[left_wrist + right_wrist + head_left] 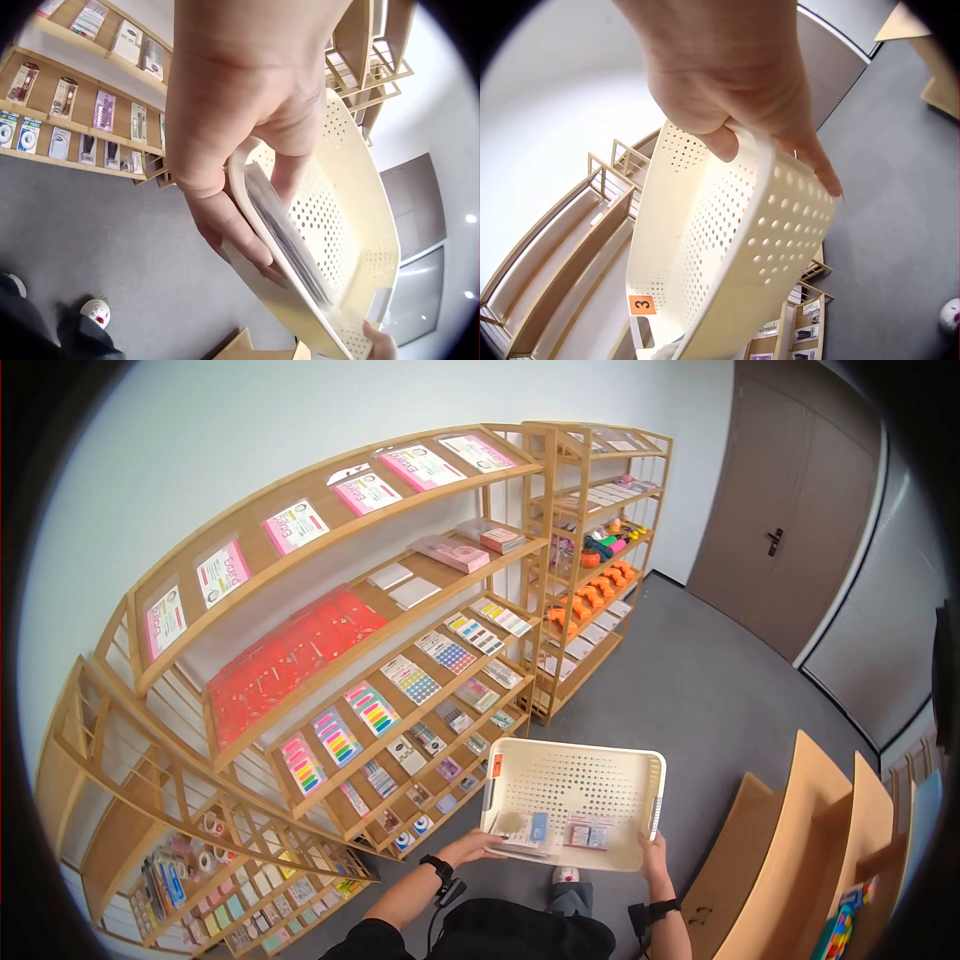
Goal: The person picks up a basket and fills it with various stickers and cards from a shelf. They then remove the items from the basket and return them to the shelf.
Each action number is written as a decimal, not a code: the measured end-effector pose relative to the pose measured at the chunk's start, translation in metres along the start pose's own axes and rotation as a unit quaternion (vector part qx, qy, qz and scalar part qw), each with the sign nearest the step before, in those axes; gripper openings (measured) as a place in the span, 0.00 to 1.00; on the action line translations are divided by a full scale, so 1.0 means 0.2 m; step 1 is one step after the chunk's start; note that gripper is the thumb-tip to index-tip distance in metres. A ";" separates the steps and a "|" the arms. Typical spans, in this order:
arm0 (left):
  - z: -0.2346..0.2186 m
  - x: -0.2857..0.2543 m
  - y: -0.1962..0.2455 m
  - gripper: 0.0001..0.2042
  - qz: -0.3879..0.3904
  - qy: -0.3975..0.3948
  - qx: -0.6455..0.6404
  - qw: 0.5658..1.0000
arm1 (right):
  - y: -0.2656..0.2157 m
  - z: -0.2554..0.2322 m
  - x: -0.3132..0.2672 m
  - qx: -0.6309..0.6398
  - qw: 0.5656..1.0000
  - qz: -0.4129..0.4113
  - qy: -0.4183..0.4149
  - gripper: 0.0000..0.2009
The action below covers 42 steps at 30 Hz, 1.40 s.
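Observation:
A cream perforated basket [575, 765] is held in front of the body by both hands. The left hand [474, 847] grips its near left rim, thumb inside and fingers outside, as the left wrist view shows. At the opposite end the right hand [654, 860] pinches the rim, thumb inside, fingers on the outer wall. Inside lie flat clear-wrapped packs, one with a blue part [539, 826] at the left, another pinkish [588, 833] beside it. An orange label reading 3 [641, 304] marks one corner.
Wooden shelves [400, 520] with stationery packs run along the left wall. A second rack [598, 460] holds orange items [597, 592]. Grey floor [690, 680] leads to a brown double door [790, 510]. Curved wooden units [790, 840] stand at the right.

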<state>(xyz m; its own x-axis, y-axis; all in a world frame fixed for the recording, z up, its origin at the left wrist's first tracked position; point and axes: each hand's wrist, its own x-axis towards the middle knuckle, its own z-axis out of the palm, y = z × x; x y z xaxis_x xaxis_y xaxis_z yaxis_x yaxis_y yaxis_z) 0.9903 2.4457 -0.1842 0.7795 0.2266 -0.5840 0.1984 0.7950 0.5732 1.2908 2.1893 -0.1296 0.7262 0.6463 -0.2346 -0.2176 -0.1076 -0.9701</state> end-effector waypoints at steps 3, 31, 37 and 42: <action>0.06 0.04 0.01 0.26 0.058 0.031 -0.016 0.998 | -0.02 0.00 0.33 -0.037 0.997 0.010 -0.060 0.17; -0.50 -0.44 -0.45 0.24 0.259 0.404 -0.287 0.829 | 0.03 1.86 0.83 -0.518 0.653 -0.404 -0.375 0.16; -0.62 -0.39 -0.44 0.24 0.282 0.421 -0.301 0.808 | -0.34 2.63 0.34 -0.348 0.465 -0.568 -0.583 0.14; -0.62 -0.29 -0.51 0.26 0.312 0.407 -0.364 0.778 | -0.13 3.29 0.03 -0.272 0.549 -0.601 -0.513 0.25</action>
<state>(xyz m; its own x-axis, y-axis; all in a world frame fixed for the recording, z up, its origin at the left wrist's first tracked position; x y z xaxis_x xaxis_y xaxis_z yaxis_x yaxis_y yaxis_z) 0.8525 2.4213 -0.2799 -0.1032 0.7416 -0.6629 -0.6874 0.4286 0.5864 0.8718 2.6924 -0.0652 -0.6783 0.5532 0.4835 0.4459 0.8330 -0.3275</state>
